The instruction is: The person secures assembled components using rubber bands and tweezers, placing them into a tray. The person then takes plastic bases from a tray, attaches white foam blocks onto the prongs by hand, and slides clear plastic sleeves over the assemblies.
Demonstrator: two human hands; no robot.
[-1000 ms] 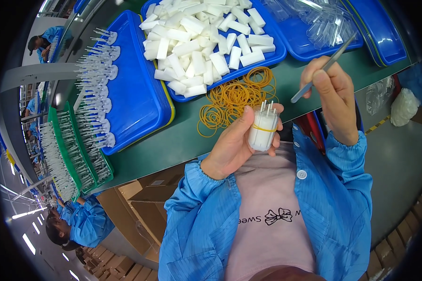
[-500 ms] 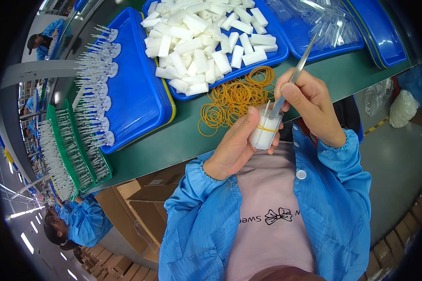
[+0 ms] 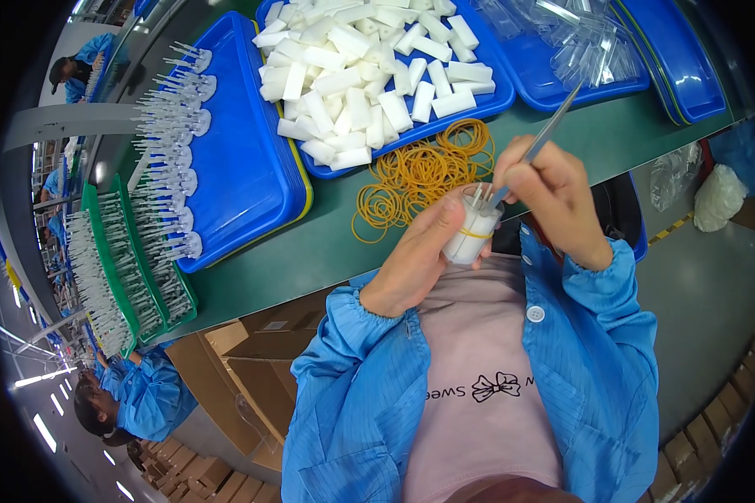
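Observation:
In my left hand (image 3: 419, 260) is a small bundle (image 3: 466, 245) of white foam-like pieces with clear plastic around them, with a yellow rubber band about its middle. Thin white stems stick up from its top. My right hand (image 3: 554, 197) pinches metal tweezers (image 3: 552, 124) that slant down to the bundle's top edge. Their lower tips are partly hidden by the fingers and the bundle. Just beyond my hands, loose yellow rubber bands (image 3: 424, 180) lie in a heap on the green table (image 3: 260, 272).
White blocks (image 3: 344, 92) fill a blue tray (image 3: 502, 94). Right of it, another blue tray (image 3: 538, 94) holds clear plastic strips (image 3: 596, 59). At left are a blue tray (image 3: 239, 159) edged with white stemmed pieces and green racks (image 3: 109, 260). Co-workers sit far left; a cardboard box (image 3: 260, 377) stands below the table.
My right hand has tilted the tweezers and lowered them slightly at the bundle's top. The bundle has turned a little in my left hand, which still grips it.

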